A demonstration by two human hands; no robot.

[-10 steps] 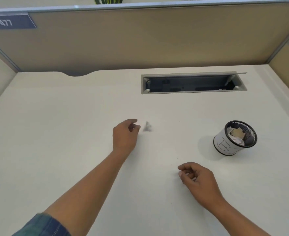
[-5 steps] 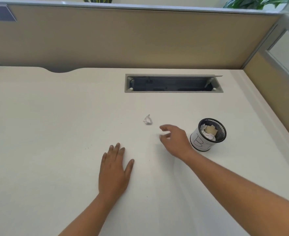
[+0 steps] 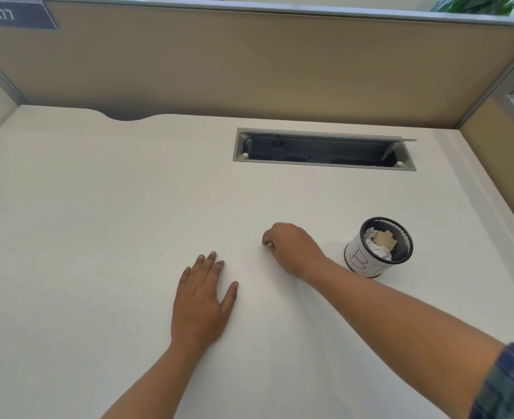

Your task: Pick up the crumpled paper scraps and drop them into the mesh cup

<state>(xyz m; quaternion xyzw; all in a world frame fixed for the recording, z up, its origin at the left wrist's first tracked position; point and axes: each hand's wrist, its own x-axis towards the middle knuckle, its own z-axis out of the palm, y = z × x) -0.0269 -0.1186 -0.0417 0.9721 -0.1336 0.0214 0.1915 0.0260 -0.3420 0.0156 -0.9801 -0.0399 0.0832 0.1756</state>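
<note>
Looking down through the head camera, I see a white desk [image 3: 98,222] and two bare hands. The left hand [image 3: 203,300] lies flat on the desk in the lower middle of the frame. Its fingers are straight and a little spread, and it holds nothing.

The right hand [image 3: 292,249] is just right of the middle of the frame, a bit higher up than the left one. Its fingers are curled down toward the desk. A tiny white bit of the paper scrap [image 3: 269,244] peeks out at the fingertips on the hand's left side, so the hand is pinching the scrap. Most of the scrap is hidden under the fingers. I cannot tell if it touches the desk or is lifted off it.

The cup [image 3: 359,257] stands upright on the desk to the right of the right hand, near it but not touching. It has a black mesh rim and a white wrap with letters drawn on it. Inside are crumpled papers [image 3: 376,248], white ones and a brown piece [image 3: 385,237].

In the upper middle of the frame a long slot [image 3: 322,151] is open in the desk. Behind it stands a tan wall [image 3: 249,62] with a dark tag [image 3: 14,15] in the upper left that reads 477. Green leaves [image 3: 485,4] show in the upper right corner. A checked sleeve [image 3: 509,385] shows in the lower right corner.
</note>
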